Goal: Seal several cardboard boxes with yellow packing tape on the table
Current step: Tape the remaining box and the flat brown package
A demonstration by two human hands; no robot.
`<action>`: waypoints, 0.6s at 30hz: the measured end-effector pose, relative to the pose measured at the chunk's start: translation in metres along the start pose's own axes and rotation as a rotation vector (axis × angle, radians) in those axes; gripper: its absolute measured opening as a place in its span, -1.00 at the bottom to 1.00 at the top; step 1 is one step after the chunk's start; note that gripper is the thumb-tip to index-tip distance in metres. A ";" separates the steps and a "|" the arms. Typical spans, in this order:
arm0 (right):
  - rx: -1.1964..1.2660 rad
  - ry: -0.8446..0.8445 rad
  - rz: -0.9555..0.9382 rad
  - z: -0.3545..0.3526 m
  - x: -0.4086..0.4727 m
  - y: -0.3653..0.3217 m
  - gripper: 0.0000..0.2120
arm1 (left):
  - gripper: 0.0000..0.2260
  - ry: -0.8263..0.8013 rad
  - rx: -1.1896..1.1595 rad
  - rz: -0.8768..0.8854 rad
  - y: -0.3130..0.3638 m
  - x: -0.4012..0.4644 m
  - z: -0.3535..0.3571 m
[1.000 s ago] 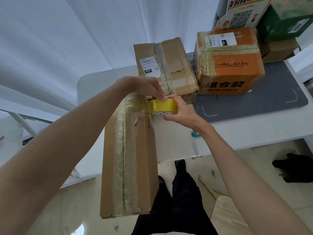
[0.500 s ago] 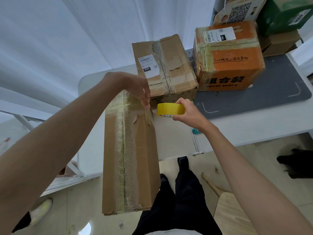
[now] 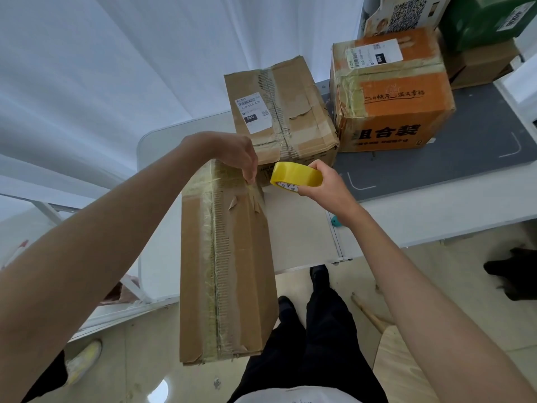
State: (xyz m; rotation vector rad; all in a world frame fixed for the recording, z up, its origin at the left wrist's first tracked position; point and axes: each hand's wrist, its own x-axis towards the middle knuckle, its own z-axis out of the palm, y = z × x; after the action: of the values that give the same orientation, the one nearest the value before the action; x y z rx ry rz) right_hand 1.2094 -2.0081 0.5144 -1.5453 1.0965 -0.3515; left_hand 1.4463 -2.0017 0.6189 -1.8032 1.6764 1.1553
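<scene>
A long brown cardboard box (image 3: 232, 274) lies on the white table (image 3: 302, 237) and sticks out over its near edge, with old clear tape along its seam. My left hand (image 3: 235, 157) sits at the box's far end, its fingertips pinching the tape end down at the top edge. My right hand (image 3: 322, 183) grips a roll of yellow packing tape (image 3: 295, 177) just right of that end, held a little above the table. A short stretch of tape runs from the roll toward my left fingers.
Behind stand a brown box with a shipping label (image 3: 279, 109) and an orange printed box (image 3: 392, 91) on a grey mat (image 3: 465, 158). More boxes are stacked at the far right. A teal object (image 3: 337, 221) lies by my right wrist. My legs and the floor show below.
My right hand has drawn the tape roll away to the right from my left hand. My left hand has stayed at the box's far end, fingers curling down onto the edge.
</scene>
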 end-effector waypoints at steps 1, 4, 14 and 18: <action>0.015 0.009 0.000 0.001 0.000 -0.001 -0.68 | -0.95 0.005 -0.006 -0.008 -0.001 0.001 0.001; 0.080 0.032 0.003 0.003 -0.002 -0.005 -0.69 | -0.93 0.041 -0.020 -0.019 0.003 -0.005 0.004; 0.384 0.103 -0.027 0.006 -0.028 -0.020 -0.67 | -0.63 0.666 -0.154 0.005 -0.002 -0.005 0.053; 0.385 0.106 -0.087 0.008 -0.042 -0.038 -0.64 | -0.68 0.852 -0.665 0.152 0.012 -0.024 0.052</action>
State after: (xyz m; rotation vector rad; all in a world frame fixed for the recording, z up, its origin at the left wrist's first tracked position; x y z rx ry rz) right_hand 1.2107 -1.9733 0.5601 -1.2433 0.9773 -0.6697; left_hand 1.4220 -1.9491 0.6111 -2.9305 2.0270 1.1732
